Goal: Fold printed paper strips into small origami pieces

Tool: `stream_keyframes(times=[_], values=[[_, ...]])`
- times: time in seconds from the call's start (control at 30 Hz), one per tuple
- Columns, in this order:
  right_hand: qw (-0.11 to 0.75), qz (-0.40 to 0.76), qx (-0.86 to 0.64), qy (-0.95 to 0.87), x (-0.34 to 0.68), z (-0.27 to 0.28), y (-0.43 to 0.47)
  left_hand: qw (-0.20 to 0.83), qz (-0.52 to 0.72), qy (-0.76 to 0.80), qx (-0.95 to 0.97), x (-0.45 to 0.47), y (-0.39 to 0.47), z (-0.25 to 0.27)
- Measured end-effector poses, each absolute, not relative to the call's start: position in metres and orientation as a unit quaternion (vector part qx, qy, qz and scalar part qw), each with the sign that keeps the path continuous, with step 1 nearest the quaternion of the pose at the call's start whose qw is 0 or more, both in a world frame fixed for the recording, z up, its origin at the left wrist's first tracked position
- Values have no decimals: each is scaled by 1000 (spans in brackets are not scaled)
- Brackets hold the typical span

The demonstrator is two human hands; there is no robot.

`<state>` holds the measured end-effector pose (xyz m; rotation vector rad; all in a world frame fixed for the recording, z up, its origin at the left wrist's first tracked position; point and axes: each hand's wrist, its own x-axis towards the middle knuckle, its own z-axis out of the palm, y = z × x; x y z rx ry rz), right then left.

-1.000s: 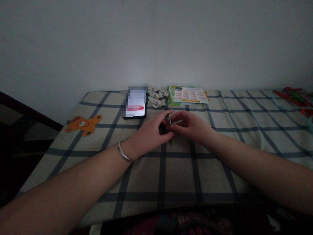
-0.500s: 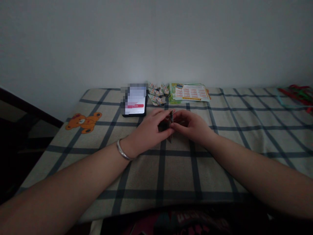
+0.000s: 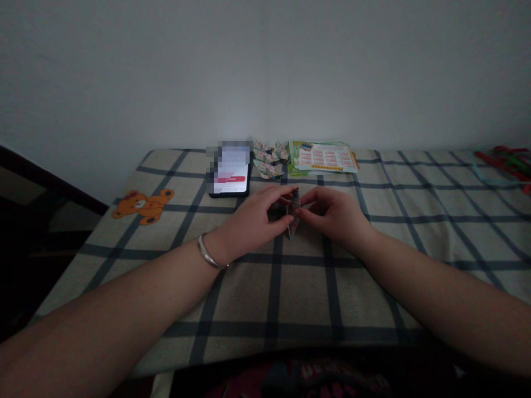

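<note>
A small piece of folded printed paper [image 3: 293, 218] stands on edge between my two hands, just above the checked cloth. My left hand [image 3: 263, 213], with a silver bangle at its wrist, grips the paper from the left, thumb in front and fingers behind. From the other side my right hand [image 3: 332, 210] pinches at the paper's right face, thumb tip on it and fingers curled. Part of the paper is hidden by my fingers, and its print is too dark to read.
Behind my hands lie a lit phone [image 3: 230, 168], several folded paper pieces [image 3: 269, 160] and a stack of printed sheets [image 3: 323, 157]. A bear figure [image 3: 144, 205] is at the left. Red and green strips [image 3: 506, 166] lie far right. A wall [image 3: 265, 72] rises behind the checked tablecloth [image 3: 257, 298].
The folded paper has turned, so more of its printed right face shows. My right hand has shifted slightly to the right, and its fingers are a little farther from my left hand.
</note>
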<state>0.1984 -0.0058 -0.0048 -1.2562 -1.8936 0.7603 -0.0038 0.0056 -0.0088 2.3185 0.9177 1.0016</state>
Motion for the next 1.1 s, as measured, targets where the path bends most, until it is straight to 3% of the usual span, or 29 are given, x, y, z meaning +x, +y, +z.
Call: stream_keyframes(times=[0.17,0.9,1.1], values=[[338,211,-508,-764,205,-3,-6,223,351,322,851,-6,7,-8],[245,107,-456,-849,217,0,-1,189,259,331,887,-15,11,0],[209,67,-482,-848,214,1,-2,132,273,341,890,-12,9,-2]])
